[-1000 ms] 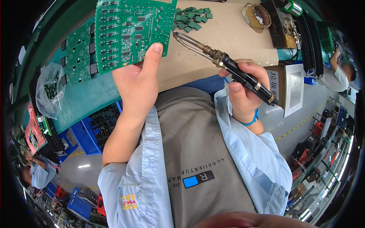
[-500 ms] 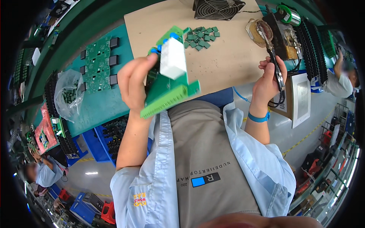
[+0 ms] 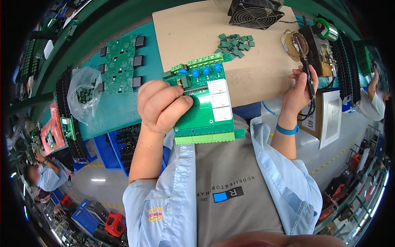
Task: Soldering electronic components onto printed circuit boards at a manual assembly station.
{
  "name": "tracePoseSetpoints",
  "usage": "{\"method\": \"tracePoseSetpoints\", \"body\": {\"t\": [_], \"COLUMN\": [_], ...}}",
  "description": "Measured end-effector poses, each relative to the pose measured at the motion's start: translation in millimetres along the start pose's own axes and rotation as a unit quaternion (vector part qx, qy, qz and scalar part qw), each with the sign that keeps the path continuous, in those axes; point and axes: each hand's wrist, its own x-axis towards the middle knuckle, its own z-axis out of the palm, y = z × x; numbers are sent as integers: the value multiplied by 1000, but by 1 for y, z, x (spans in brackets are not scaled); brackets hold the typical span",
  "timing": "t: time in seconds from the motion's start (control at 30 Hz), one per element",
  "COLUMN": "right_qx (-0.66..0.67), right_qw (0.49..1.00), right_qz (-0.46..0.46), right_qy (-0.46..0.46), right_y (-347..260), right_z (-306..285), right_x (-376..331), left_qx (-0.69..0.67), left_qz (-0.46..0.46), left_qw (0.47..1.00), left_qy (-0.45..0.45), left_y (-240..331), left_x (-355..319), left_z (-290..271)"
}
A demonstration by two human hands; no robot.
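My left hand (image 3: 161, 106) grips the left side of a green circuit board (image 3: 199, 114), its component face toward me. White block relays line the board's right side, blue disc parts sit near its top, and light-green terminal blocks run along the top and bottom edges. In my right hand (image 3: 297, 91) is a soldering iron (image 3: 310, 85) with a black cable, the fingers closed round its handle. The iron's tip end lies over the round tip-cleaning dish (image 3: 288, 46) at the bench's far right. Small green pieces (image 3: 235, 43) lie in a pile beyond the board.
A black fan (image 3: 255, 16) stands at the back, with a solder spool (image 3: 327, 30) to its right. Left on the green mat are boards with black blocks (image 3: 120, 61) and a plastic bag (image 3: 82, 99) of green pieces. Co-workers sit at both far sides.
My left hand has turned the circuit board from a tilted, edge-on pose to face me. The bench has shifted rightward in view. My right hand still holds the soldering iron over the dish.
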Motion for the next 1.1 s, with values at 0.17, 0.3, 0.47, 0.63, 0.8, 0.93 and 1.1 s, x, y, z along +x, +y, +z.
{"method": "tracePoseSetpoints", "body": {"t": [0.17,0.3,0.47,0.63,0.8,0.93,1.1], "right_qx": [1,-12,-30,-33,-50,-78,-88], "right_qw": [1000,999,998,998,998,995,994], "right_qz": [-22,-38,-52,-45,-40,-67,-68], "right_qy": [-6,-6,-4,6,16,-5,-20], "right_y": [2,4,6,8,6,8,10], "right_z": [12,20,24,23,19,13,13], "right_x": [-2,-1,1,2,-1,-6,-6], "left_qx": [30,46,33,49,147,284,370], "left_qz": [15,8,-42,-85,-118,-185,-215], "left_qw": [999,998,996,989,971,912,853], "left_qy": [-7,-31,-71,-114,-147,-233,-298], "left_y": [-3,-8,-14,-37,-86,-144,-266], "left_x": [5,14,18,23,60,88,93], "left_z": [-1,1,2,-11,-37,-55,-59]}}
